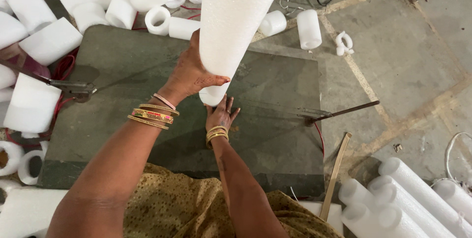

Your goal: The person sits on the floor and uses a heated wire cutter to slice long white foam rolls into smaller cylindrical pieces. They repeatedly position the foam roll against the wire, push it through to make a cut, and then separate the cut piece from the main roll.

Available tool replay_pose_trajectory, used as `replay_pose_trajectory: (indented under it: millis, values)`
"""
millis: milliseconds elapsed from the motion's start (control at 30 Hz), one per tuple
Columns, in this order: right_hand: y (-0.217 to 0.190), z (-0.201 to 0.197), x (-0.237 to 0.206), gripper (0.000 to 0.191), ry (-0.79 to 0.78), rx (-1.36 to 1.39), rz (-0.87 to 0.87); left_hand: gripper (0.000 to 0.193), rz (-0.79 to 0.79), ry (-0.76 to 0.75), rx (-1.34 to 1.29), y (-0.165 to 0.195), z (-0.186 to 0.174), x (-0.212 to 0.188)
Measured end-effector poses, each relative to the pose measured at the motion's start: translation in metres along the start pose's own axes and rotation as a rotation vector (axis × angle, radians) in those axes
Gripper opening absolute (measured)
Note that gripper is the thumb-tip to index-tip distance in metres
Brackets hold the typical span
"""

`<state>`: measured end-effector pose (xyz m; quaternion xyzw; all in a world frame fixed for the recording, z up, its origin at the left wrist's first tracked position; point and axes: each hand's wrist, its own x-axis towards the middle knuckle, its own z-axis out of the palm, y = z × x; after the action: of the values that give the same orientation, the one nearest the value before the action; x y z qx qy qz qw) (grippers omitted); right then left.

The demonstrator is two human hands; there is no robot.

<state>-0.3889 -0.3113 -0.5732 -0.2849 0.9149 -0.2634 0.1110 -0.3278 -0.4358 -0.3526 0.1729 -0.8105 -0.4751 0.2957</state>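
My left grip [194,73] is wrapped around the side of a long white foam tube [231,27], fingers curled across its lower part with the thumb side toward me, and the tube stands nearly upright, rising out of my grip toward the camera. Its bottom end rests on the dark green surface [147,135] just below my left grip. My right grip [221,115] lies open and flat on that surface, fingers spread, right beneath the tube's lower end and touching its base; it closes on nothing. Gold bangles [152,115] sit on my left wrist, more on my right. A thin taut wire [275,108] runs across the surface beside my right grip, out to a dark metal rod [344,112] well to its right. Beyond my left grip lie short cut foam pieces [157,19] scattered past the far edge of the surface, and long foam tubes [408,194] lie on the floor [418,71] far to the right of my right grip.
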Motion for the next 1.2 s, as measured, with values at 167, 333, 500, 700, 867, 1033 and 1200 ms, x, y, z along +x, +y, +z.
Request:
replay_pose_trajectory:
  millis: [167,333,500,700,867,1033,1200]
  values:
    - [-0.002,-0.006,0.001,0.078,-0.075,-0.006,0.033,0.125,0.035,0.007,0.019,0.001,0.0,0.001]
    - [-0.001,-0.01,-0.001,0.077,-0.021,-0.022,-0.004,0.123,0.026,0.022,0.047,0.009,0.001,0.001]
    - [0.002,-0.011,-0.005,0.078,-0.004,-0.043,-0.047,0.121,-0.01,0.032,0.019,0.016,0.001,-0.002]
    - [0.009,-0.013,-0.021,0.089,0.035,-0.102,-0.199,0.119,0.013,0.051,-0.004,0.025,0.001,-0.004]
    - [0.014,-0.019,-0.045,0.09,-0.007,-0.197,-0.278,0.116,0.085,0.075,-0.017,0.032,0.0,-0.008]
    - [0.017,-0.028,-0.067,0.074,-0.131,-0.209,-0.255,0.116,0.094,0.083,0.042,0.037,0.005,-0.013]
    - [0.018,-0.044,-0.096,0.065,-0.262,-0.277,-0.306,0.116,0.097,0.08,-0.009,0.048,0.005,-0.019]
